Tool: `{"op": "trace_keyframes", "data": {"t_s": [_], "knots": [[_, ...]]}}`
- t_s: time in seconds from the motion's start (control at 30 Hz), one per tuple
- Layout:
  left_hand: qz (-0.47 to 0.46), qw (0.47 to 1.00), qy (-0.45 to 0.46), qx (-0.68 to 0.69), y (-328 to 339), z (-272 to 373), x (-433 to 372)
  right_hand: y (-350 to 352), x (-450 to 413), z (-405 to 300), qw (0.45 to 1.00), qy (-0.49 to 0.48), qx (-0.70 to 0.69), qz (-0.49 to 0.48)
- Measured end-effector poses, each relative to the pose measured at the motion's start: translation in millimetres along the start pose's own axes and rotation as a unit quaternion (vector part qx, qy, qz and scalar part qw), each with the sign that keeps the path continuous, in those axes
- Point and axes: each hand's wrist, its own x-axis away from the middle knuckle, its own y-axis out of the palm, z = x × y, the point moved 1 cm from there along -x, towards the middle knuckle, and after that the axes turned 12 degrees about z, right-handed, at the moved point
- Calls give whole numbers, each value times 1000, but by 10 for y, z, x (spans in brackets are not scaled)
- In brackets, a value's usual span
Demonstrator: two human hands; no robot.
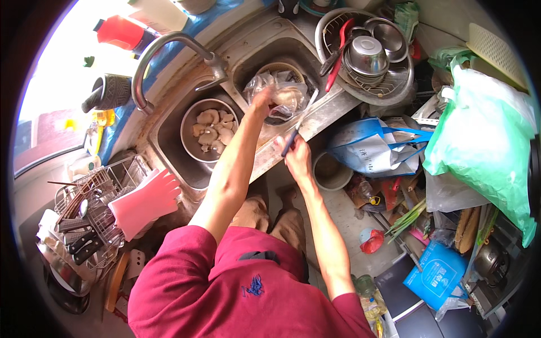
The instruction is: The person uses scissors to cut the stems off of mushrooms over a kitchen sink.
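Observation:
My right hand (296,154) is closed around the dark handle of a knife (302,120), whose blade points up towards the right-hand sink basin. My left hand (263,101) is over that basin, at a clear plastic bag (292,98) with pale food inside; its fingers are blurred, so their grip is unclear. Bag and hand are above a round strainer or basket (282,66), partly covered. In the left basin stands a round metal bowl (188,134) holding several pale pieces that look like mushrooms.
A curved faucet (146,57) reaches over the sink. Right of it, a metal dish rack (395,95) holds steel bowls and red-handled kitchen tools (338,69). Pink rubber gloves (146,203) lie on a wire rack at left. A bucket (332,171) and several bags stand below, at right.

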Motion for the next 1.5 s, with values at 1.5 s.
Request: {"op": "trace_keyframes", "data": {"t_s": [1.5], "knots": [[-68,758,-150,-631,-410,1540,1375,285,-1087,-33,911,210,-309,176]]}}
